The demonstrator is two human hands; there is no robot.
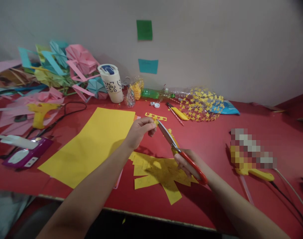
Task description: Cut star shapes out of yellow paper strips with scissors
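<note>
My left hand (140, 130) pinches a small piece of yellow paper (156, 121) above the middle of the red table. Red-handled scissors (192, 166) are in my right hand (185, 161), with the blade tips at that paper. Below my hands lie several overlapping yellow paper strips (151, 167), some with faint drawn lines. A few cut yellow stars (170, 132) rest behind the scissors. Farther back is a yellow strip with star-shaped holes (156, 116). On the left a large yellow sheet (96, 142) lies partly beneath my left forearm.
Back left are folded paper decorations (81, 61) and a white tumbler (113, 84). Plastic bottles (151, 93), a yellow cutter (180, 113) and a star-covered clear piece (202, 104) line the wall. Yellow glue guns (40, 114) (261, 174) with cords and a purple power strip (28, 154) flank me.
</note>
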